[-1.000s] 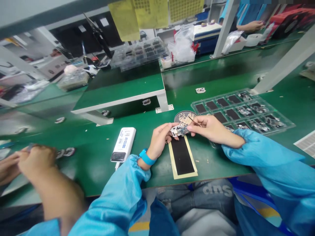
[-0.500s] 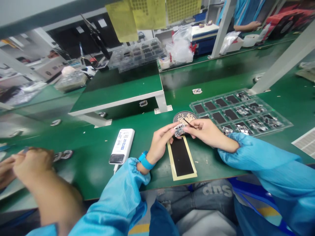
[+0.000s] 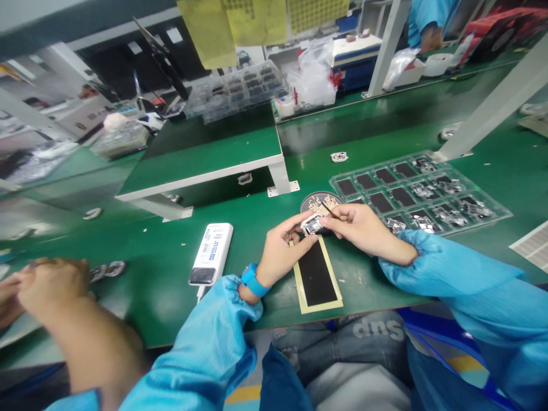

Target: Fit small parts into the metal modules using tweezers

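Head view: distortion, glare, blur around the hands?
Head view: wide lens bows the bench edge; soft glare on the green mat at lower left; the co-worker's hands look blurred; the left hand and right hand stay fairly sharp.

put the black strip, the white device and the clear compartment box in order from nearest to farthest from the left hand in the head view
From the left hand, nearest first:
1. black strip: on the bench, just below the fingers, towards the person.
2. white device: on the bench, off to the hand's left.
3. clear compartment box: well ahead, on the raised bench.
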`<action>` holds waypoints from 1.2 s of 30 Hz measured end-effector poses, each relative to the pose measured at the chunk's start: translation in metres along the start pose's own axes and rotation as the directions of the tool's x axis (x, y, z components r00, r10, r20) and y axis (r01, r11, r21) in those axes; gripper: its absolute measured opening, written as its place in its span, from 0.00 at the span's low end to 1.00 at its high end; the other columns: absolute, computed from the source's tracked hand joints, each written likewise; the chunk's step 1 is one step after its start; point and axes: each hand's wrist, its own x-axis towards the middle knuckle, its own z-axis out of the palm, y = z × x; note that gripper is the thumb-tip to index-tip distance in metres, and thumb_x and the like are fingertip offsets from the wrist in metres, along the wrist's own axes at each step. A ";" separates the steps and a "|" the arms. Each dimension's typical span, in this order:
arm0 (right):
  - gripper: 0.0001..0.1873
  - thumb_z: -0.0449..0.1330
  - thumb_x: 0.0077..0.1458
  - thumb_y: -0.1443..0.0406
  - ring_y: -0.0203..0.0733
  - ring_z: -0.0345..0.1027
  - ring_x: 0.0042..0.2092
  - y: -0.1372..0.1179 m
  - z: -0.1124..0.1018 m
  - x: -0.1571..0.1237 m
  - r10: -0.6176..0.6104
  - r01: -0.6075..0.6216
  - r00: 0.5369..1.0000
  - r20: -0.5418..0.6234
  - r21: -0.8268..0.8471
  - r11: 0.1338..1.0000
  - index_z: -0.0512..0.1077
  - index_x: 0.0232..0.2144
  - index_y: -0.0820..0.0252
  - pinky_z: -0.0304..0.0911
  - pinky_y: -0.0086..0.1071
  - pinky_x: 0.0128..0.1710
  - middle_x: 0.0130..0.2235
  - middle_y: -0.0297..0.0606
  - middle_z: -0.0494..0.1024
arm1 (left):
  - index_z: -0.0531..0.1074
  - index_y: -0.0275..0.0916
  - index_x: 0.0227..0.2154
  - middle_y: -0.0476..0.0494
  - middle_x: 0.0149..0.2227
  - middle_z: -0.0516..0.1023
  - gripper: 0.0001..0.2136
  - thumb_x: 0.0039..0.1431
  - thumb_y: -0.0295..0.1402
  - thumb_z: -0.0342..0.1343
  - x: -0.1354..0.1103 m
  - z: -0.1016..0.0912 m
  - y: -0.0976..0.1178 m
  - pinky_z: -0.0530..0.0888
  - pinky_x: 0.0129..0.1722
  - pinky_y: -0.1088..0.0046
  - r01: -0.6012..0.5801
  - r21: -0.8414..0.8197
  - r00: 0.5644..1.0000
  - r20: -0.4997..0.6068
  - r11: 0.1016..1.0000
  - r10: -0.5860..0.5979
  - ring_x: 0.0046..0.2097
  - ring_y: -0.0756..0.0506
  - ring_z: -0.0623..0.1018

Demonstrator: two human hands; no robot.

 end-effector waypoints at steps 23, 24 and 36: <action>0.16 0.70 0.52 0.60 0.42 0.77 0.43 0.012 0.010 0.000 -0.238 0.242 0.970 -0.041 0.168 0.956 0.74 0.41 0.58 0.73 0.39 0.50 0.42 0.38 0.80 | 0.78 0.37 0.53 0.40 0.40 0.84 0.19 0.61 0.37 0.63 0.001 0.002 0.003 0.73 0.32 0.74 0.095 -0.336 0.994 0.079 0.937 -0.073 0.35 0.47 0.80; 0.16 0.70 0.52 0.60 0.42 0.77 0.42 0.013 0.010 0.000 -0.249 0.254 0.967 -0.049 0.169 0.952 0.74 0.41 0.59 0.73 0.39 0.49 0.41 0.38 0.80 | 0.78 0.38 0.53 0.40 0.38 0.83 0.18 0.62 0.37 0.61 0.001 0.002 0.002 0.71 0.32 0.74 0.095 -0.357 0.994 0.090 0.929 -0.067 0.35 0.47 0.79; 0.14 0.69 0.54 0.63 0.42 0.77 0.42 0.018 0.010 -0.007 -0.440 0.434 0.889 -0.129 -0.075 0.898 0.75 0.44 0.56 0.74 0.34 0.43 0.44 0.39 0.81 | 0.81 0.44 0.49 0.40 0.55 0.75 0.13 0.63 0.34 0.61 0.000 0.001 -0.003 0.74 0.38 0.72 -0.018 -0.376 0.996 0.077 0.926 0.051 0.41 0.47 0.77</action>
